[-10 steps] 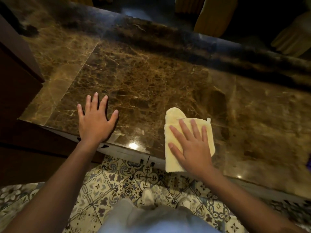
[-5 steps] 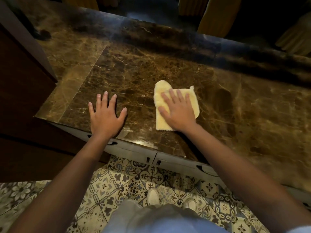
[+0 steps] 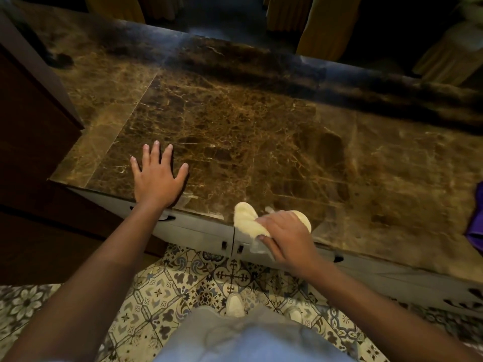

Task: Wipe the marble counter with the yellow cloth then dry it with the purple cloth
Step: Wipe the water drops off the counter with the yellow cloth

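The yellow cloth [image 3: 250, 222] lies bunched at the marble counter [image 3: 261, 142] near edge, partly overhanging. The right hand [image 3: 286, 237] presses on it, fingers curled over the folds. The left hand [image 3: 156, 177] lies flat, fingers spread, beside the left edge. The purple cloth [image 3: 476, 218] sits far right; bare marble lies between.

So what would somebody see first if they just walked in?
Probably the yellow cloth, bunched under the right hand at the counter's near edge. Then the left hand, spread flat on the shiny brown marble counter. A bit of purple cloth peeks in far right.
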{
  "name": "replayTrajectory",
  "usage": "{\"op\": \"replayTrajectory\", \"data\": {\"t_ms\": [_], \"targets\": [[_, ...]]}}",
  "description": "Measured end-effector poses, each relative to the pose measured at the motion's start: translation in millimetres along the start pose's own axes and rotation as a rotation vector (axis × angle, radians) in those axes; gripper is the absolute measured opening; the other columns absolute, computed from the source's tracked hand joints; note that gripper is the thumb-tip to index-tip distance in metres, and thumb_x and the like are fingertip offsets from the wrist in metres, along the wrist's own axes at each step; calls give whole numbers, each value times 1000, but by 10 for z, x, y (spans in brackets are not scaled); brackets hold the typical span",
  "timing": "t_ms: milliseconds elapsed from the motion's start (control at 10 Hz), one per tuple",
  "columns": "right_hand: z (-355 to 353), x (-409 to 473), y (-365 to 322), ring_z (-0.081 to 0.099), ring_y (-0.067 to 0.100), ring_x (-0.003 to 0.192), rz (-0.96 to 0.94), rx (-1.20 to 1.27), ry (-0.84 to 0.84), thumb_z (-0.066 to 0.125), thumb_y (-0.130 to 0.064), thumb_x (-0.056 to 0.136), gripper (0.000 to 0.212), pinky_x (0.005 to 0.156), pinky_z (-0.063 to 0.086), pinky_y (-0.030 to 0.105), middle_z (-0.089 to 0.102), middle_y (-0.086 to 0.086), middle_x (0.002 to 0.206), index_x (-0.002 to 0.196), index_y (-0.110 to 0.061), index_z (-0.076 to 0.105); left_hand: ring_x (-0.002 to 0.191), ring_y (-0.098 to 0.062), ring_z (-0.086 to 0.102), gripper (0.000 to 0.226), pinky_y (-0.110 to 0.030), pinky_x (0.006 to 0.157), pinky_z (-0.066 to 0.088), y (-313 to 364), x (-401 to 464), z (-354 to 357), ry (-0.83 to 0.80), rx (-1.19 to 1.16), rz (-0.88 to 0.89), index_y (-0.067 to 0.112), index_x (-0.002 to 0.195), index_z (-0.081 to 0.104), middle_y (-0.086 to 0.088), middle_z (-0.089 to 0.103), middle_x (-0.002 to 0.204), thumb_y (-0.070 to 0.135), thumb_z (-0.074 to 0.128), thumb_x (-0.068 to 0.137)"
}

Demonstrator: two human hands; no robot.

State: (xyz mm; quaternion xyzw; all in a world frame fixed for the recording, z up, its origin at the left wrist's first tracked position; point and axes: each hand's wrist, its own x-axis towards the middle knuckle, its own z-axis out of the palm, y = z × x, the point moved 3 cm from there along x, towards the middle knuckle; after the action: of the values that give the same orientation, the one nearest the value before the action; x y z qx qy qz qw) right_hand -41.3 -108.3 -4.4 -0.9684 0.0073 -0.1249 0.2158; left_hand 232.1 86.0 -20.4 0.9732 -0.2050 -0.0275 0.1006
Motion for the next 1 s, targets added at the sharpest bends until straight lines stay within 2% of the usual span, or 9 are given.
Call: {"op": "replayTrajectory", "data": {"t_ms": [100, 200, 300, 400, 500, 600, 800, 900, 1000], "targets": [[-403, -22, 180, 56, 19, 76, 184, -3, 128, 37, -48, 106, 49, 64, 48, 37, 66, 4, 88, 119, -13, 68, 161, -31, 5, 71, -62, 126, 2, 17, -17, -2, -8, -4, 1, 20, 162, 27, -12, 16, 173, 60, 32, 103], [-744, 82, 524, 59, 28, 90, 324, -125, 290, 48, -36, 101, 38, 73, 45, 39, 69, 10, 104, 123, -10, 66, 161, -32, 2, 72, -61, 126, 0, 74, -80, 25, -43, 5, -12, 16, 163, 22, -14, 12, 174, 56, 31, 104], [-696, 242, 837, 59, 31, 109, 476, -95, 287, 50, -35, 101, 41, 90, 46, 45, 69, 10, 122, 131, -11, 63, 161, -33, 2, 74, -60, 126, -1, 110, -128, 62, -39, 21, -5, 13, 163, 20, -16, 11, 173, 56, 29, 104], [-361, 319, 830, 54, 37, 131, 527, -101, 146, 44, -44, 103, 49, 108, 40, 54, 65, 10, 138, 139, -15, 60, 161, -34, 5, 74, -61, 126, 2, 102, -126, 69, -25, 26, -6, 13, 162, 22, -17, 13, 173, 57, 30, 103], [-98, 312, 574, 37, 33, 149, 431, -137, 13, 41, -47, 103, 52, 122, 24, 57, 51, 3, 156, 147, -23, 54, 160, -34, 6, 74, -61, 126, 3, 102, -122, 73, -11, 22, -4, 13, 162, 23, -17, 15, 172, 57, 32, 103], [20, 259, 287, 37, 29, 150, 302, -121, -18, 42, -45, 104, 49, 124, 24, 55, 51, 2, 156, 147, -24, 54, 160, -34, 6, 74, -60, 126, 3, 107, -126, 74, -7, 23, -2, 13, 162, 24, -17, 15, 173, 57, 31, 103], [116, 184, -16, 46, 25, 145, 155, 7, -18, 49, -40, 102, 44, 123, 29, 53, 62, 2, 146, 137, -19, 63, 160, -34, 6, 74, -61, 126, 3, 100, -128, 73, -1, 13, 1, 13, 162, 24, -17, 15, 172, 58, 31, 103], [178, 105, -109, 47, 19, 144, 92, 126, -43, 54, -35, 103, 38, 126, 23, 47, 64, 0, 141, 134, -17, 66, 160, -34, 6, 74, -61, 126, 3, 105, -130, 79, 5, 10, -2, 14, 162, 24, -17, 16, 172, 58, 32, 103], [176, 112, -185, 51, 16, 136, 125, 313, -154, 53, -33, 104, 33, 127, 16, 37, 68, 2, 129, 124, -12, 69, 161, -33, 6, 74, -60, 126, 3, 103, -131, 71, 4, 10, 1, 14, 162, 24, -17, 16, 172, 57, 32, 103]]}}
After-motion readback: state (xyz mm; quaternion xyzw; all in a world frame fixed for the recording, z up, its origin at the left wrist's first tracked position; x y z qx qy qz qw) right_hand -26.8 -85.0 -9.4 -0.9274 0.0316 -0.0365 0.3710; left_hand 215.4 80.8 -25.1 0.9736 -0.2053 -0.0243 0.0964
